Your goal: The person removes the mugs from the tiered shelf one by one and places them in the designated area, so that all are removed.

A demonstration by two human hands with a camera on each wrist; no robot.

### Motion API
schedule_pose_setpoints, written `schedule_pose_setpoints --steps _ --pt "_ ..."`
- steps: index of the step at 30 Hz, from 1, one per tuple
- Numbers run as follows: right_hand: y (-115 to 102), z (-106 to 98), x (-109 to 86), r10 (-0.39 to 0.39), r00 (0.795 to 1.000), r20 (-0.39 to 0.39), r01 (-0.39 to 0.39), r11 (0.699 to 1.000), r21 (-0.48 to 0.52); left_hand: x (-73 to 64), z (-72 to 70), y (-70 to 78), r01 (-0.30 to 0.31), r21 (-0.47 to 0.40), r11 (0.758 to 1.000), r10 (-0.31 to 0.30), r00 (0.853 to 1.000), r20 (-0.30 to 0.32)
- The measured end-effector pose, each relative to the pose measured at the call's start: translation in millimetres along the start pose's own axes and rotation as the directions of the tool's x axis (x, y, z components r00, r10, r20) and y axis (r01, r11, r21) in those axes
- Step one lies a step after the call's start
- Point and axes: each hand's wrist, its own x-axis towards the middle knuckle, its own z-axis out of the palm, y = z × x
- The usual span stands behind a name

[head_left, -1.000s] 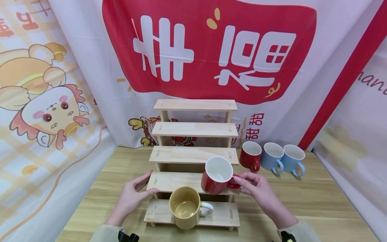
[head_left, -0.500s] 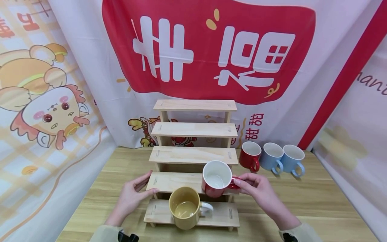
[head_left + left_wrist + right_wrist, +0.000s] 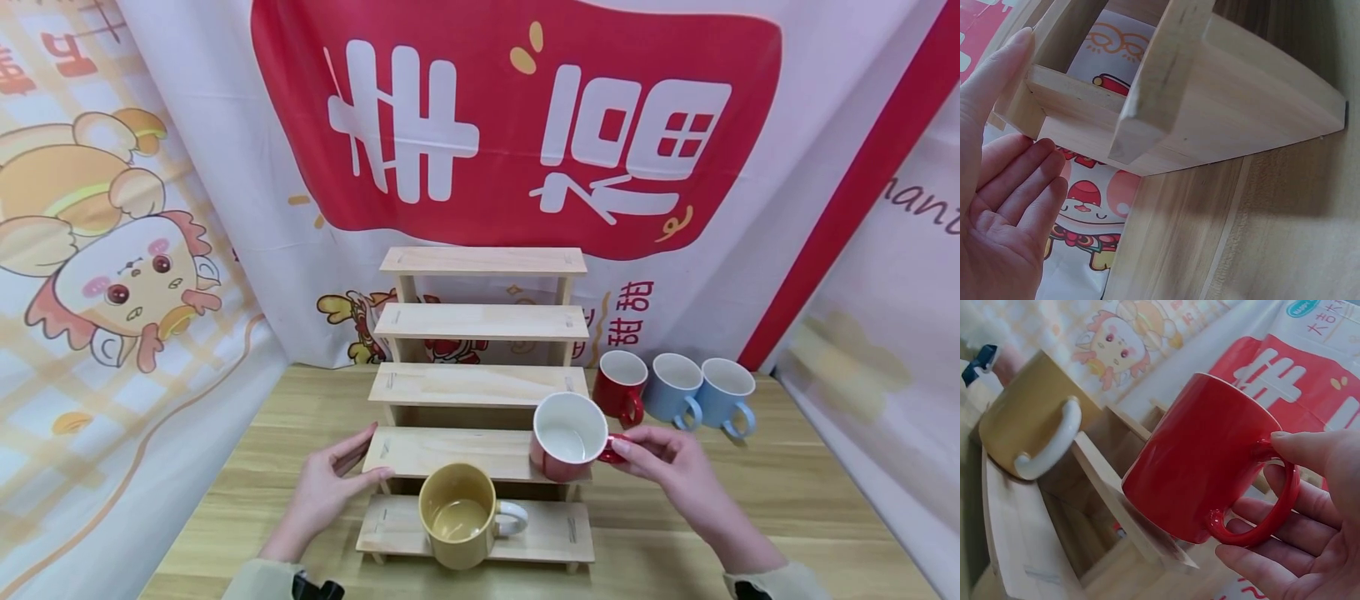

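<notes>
My right hand (image 3: 667, 467) pinches the handle of a red mug (image 3: 1200, 459) with a white inside. In the head view, this mug is over the right end of the second-lowest step of a wooden stepped shelf (image 3: 450, 454); I cannot tell whether its base touches the board. At that step's left end is my left hand (image 3: 330, 483), its thumb at the front edge and its fingertips at the back edge. The left wrist view shows these fingers (image 3: 1022, 187) against the wood. A yellow mug (image 3: 459, 517) with a white handle stands on the lowest step.
Behind my right hand, another red mug (image 3: 621, 387) and two light blue mugs, a nearer one (image 3: 672, 392) and one farther right (image 3: 726, 396), stand in a row on the wooden table (image 3: 810, 508). A printed cloth (image 3: 645, 275) hangs behind the shelf.
The held red mug first came slightly nearer, then moved right along the second-lowest step with my right hand. My left hand and the yellow mug have stayed put.
</notes>
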Motion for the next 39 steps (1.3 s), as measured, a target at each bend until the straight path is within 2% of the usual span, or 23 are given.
schedule_pose_setpoints --steps 11,18,20,25,30,34,39 --pt "0 -30 -12.2 -0.076 0.997 -0.021 0.076 0.997 0.025 0.8 -0.4 -1.3 0.0 0.007 1.0 0.0 1.0 0.005" --pt "-5 -53 -19.0 -0.006 0.993 -0.12 0.003 1.0 -0.02 0.8 -0.4 -2.1 0.003 0.007 1.0 -0.003 1.0 0.001" --pt "-6 -59 -20.1 -0.007 0.991 -0.131 0.005 1.0 -0.015 1.1 -0.3 -2.5 0.004 0.007 1.0 -0.004 1.0 0.001" --pt "-6 -73 -22.7 -0.04 0.991 -0.127 0.049 0.997 0.062 1.6 -0.1 -3.8 0.007 -0.005 1.0 -0.007 1.0 0.003" --pt "-5 -84 -23.3 -0.068 0.985 -0.159 0.091 0.986 0.143 1.9 -0.1 -4.4 0.003 0.001 1.0 -0.003 1.0 0.005" --pt "-4 -90 -20.7 -0.092 0.978 -0.188 0.136 0.962 0.235 2.0 -0.3 -4.1 -0.003 0.008 1.0 0.003 1.0 0.006" --pt "-5 -91 -15.9 -0.085 0.97 -0.227 0.157 0.935 0.318 2.2 -0.1 -3.9 -0.01 0.004 1.0 0.01 1.0 0.006"
